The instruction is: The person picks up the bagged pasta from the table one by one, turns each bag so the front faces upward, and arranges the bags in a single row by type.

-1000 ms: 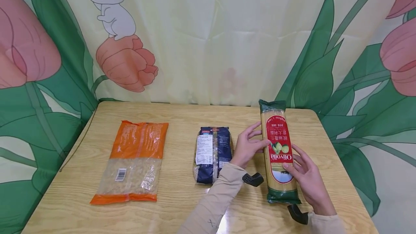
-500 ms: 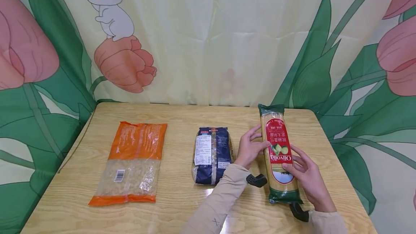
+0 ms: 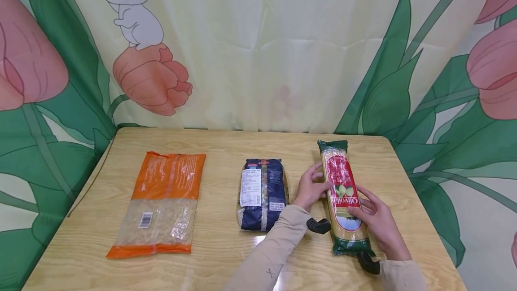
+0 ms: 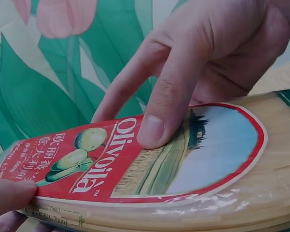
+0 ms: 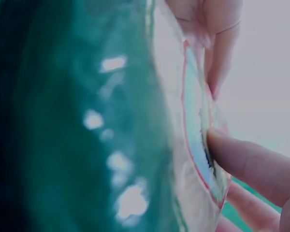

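Observation:
Both hands hold a pack of spaghetti [image 3: 339, 169] in clear wrap, with a red label and dark green ends, at the right of the table in the head view. Its printing faces up and reads upside down there. The left hand [image 3: 311, 189] grips its left long side, thumb on the label edge. On the opposite side the right hand [image 3: 379, 221] holds it nearer the close end, thumb across the front. In the left wrist view the right thumb [image 4: 153, 131] presses beside the brand name. The pack's green end [image 5: 101, 96] fills much of the right wrist view. Fingers beneath the pack are partly hidden.
A dark blue pasta bag [image 3: 262, 196] with a white sticker lies left of the left forearm. Farther left is a flat orange and clear bag [image 3: 161, 205] with a barcode. A floral curtain [image 3: 258, 57] hangs behind the wooden table [image 3: 218, 255].
The far end of the spaghetti pack has come down and nearer, while its close end stays almost in place. Both hands keep their hold. The head view has shifted slightly.

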Demonstrator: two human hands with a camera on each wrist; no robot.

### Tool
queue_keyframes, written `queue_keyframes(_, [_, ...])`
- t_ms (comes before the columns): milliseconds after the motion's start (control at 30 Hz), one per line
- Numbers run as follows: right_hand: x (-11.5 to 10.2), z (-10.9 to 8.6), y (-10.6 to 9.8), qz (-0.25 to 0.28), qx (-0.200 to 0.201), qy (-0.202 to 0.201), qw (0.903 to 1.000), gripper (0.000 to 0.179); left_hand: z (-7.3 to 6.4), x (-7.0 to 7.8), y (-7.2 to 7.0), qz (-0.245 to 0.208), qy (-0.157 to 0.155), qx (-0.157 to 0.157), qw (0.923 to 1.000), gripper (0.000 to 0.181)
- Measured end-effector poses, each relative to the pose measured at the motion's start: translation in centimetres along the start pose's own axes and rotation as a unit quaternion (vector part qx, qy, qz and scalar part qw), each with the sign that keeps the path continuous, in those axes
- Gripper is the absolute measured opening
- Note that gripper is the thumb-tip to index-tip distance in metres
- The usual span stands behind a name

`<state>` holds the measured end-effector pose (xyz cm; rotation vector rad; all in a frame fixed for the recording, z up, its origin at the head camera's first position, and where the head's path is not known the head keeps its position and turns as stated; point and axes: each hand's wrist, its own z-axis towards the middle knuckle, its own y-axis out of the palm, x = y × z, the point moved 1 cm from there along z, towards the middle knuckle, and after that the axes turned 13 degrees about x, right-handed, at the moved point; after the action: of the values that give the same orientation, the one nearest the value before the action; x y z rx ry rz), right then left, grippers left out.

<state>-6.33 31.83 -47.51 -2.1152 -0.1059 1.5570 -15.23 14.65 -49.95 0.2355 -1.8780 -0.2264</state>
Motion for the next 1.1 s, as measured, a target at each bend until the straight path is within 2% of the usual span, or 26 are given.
queue_keyframes(133, [0.0, 0.1, 0.1, -0.013, -0.005, 0.002, 0.9999, 0.081, 0.0, -0.3, 0.0, 0.016, -0.004, 0.002, 0.9999, 0.067])
queue_keyframes(400, [-0.1, -0.1, 0.2, -0.041, -0.026, -0.001, 0.9988, 0.078, 0.0, -0.8, 0.0, 0.053, -0.003, -0.013, 0.9985, 0.068])
queue_keyframes(767, [-0.3, 0.0, 0.0, -0.083, -0.023, -0.004, 0.9963, 0.07, 0.3, -1.0, 0.1, 0.081, 0.002, -0.01, 0.9967, 0.066])
queue_keyframes(900, [-0.4, -0.1, 0.0, -0.083, -0.028, -0.006, 0.9962, 0.07, 0.2, -0.7, 0.2, 0.122, 0.035, 0.003, 0.9919, 0.066])
queue_keyframes(1000, [-0.6, -0.3, -0.2, -0.097, -0.029, -0.015, 0.9947, 0.069, 0.0, -0.1, 0.2, 0.176, 0.086, 0.02, 0.9804, 0.062])
queue_keyframes(1100, [-1.0, -0.6, -0.5, -0.132, -0.024, -0.033, 0.9904, 0.066, -0.4, 0.3, 0.2, 0.192, 0.109, 0.025, 0.975, 0.059])
